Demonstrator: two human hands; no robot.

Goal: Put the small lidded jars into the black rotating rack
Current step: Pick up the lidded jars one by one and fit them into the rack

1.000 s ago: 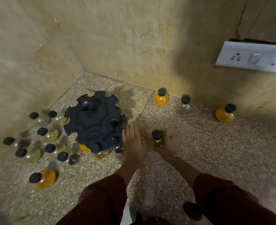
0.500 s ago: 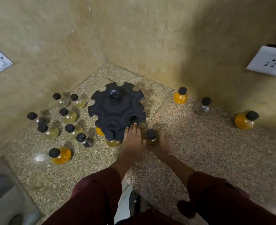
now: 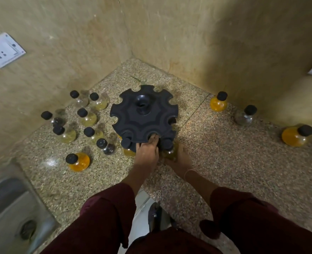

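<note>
The black rotating rack stands in the counter's corner, its notched top facing me. My left hand rests on the rack's near edge, fingertips in a front notch. My right hand grips a small jar with a black lid and yellowish contents, pressed against the rack's near right notch. Another jar sits in the near left notch. Several loose jars stand left of the rack, an orange one nearest me.
Three jars line the right wall: orange, clear, orange. A steel sink lies at lower left. White switch plates hang on the walls. The speckled counter ends near my knees.
My view swung left, bringing the rack to the middle. My right hand brought the jar up against the rack's near edge, and my left hand's fingertips slid into a front notch.
</note>
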